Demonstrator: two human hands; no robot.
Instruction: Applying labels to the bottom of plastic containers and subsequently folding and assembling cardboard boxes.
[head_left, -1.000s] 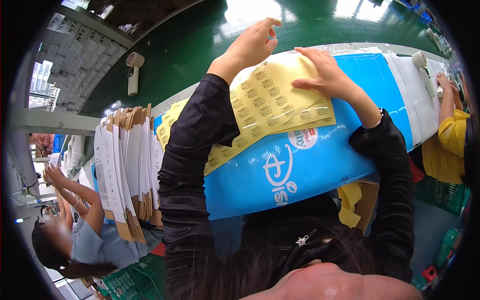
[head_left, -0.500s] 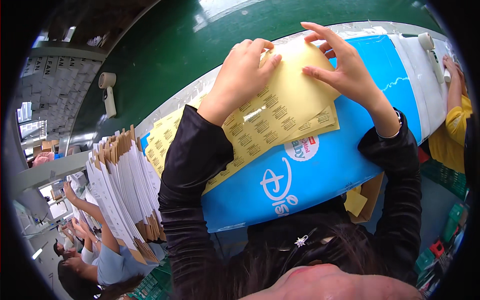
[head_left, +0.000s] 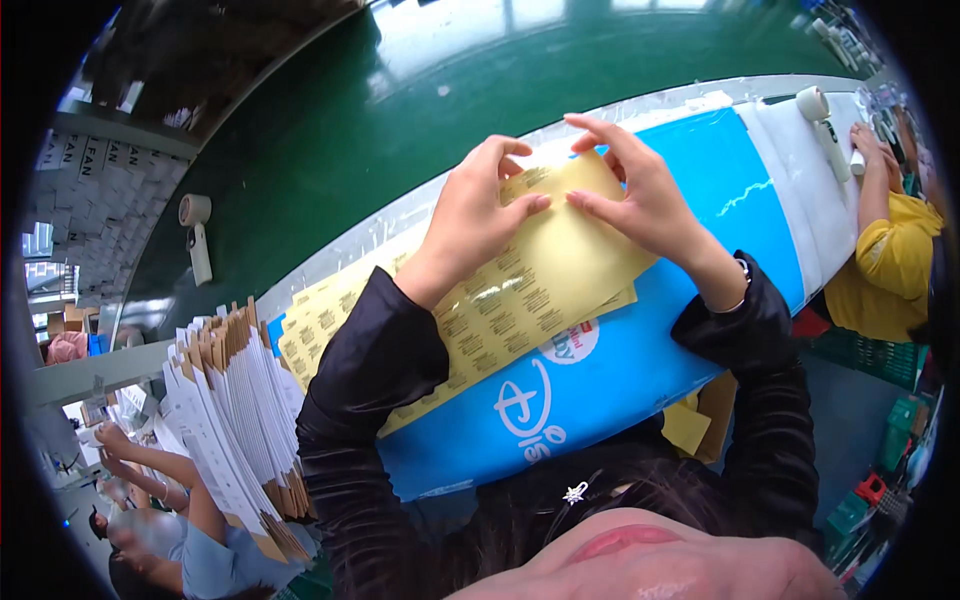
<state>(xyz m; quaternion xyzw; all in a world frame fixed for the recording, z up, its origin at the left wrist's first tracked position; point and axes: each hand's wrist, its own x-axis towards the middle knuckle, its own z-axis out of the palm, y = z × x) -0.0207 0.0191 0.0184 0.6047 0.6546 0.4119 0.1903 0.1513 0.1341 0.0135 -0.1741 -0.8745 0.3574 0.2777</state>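
Note:
Yellow sheets of printed labels (head_left: 575, 250) lie overlapped on a large glossy blue package (head_left: 640, 365). At the top sheet's far end, my left hand (head_left: 470, 215) has its fingers bent around the edge, its thumb on the sheet's face. Facing it, my right hand (head_left: 645, 195) curves over the same end. Its forefinger and thumb are spread apart, the thumb close to the bare yellow area. The two thumb tips nearly meet. Whether a small label lies between my fingers cannot be made out.
A stack of folded white-and-brown cartons (head_left: 235, 410) stands at the left. A white handheld device (head_left: 197, 240) rests on the green table (head_left: 300, 180). Another white device (head_left: 825, 135) is near a person in yellow (head_left: 890, 265) at right. Below sits an open brown box (head_left: 715, 415).
My right hand has moved closer to my left, narrowing the gap between the thumbs. The view has shifted, so hands, sheets and package appear lower and further left.

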